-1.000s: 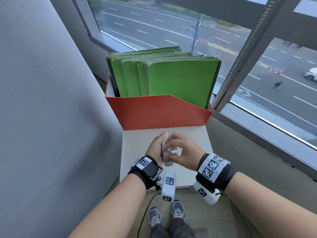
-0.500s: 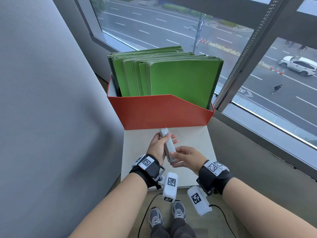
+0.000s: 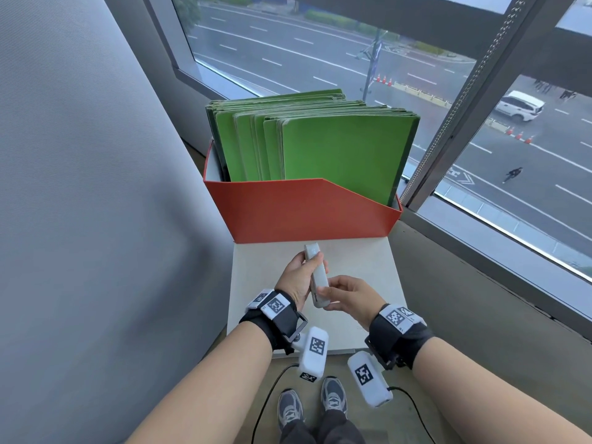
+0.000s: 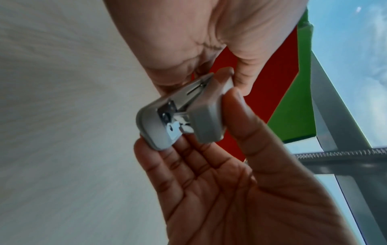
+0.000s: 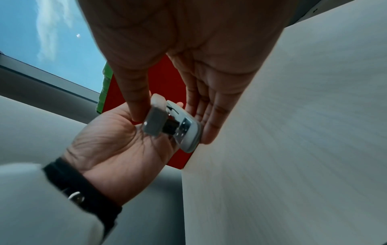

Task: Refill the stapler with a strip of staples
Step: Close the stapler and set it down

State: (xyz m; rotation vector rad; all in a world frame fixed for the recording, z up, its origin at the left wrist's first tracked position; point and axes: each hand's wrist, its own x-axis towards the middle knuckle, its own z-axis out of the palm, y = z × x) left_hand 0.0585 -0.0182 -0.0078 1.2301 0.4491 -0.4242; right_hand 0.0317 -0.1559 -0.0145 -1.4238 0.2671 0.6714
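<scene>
A small grey stapler (image 3: 311,251) is held above the white tabletop (image 3: 362,270), pointing away from me. My left hand (image 3: 315,265) grips its middle from the left. My right hand (image 3: 323,299) pinches its near end, thumb on the top arm and fingers under the base. In the left wrist view the stapler (image 4: 182,116) gapes slightly at that end, showing its metal hinge, with the right thumb (image 4: 236,116) on the upper part. The right wrist view shows the same stapler (image 5: 173,127) between both hands. No strip of staples is in view.
A red file box (image 3: 304,213) full of green folders (image 3: 339,152) stands at the back of the tabletop. A grey partition (image 3: 96,187) rises on the left. A window ledge (image 3: 480,283) runs along the right, and cables trail over the floor by my shoes.
My right hand has come off the top of the stapler and turned to pinch its near end. The left hand has kept its grip, and the stapler now points away from me.
</scene>
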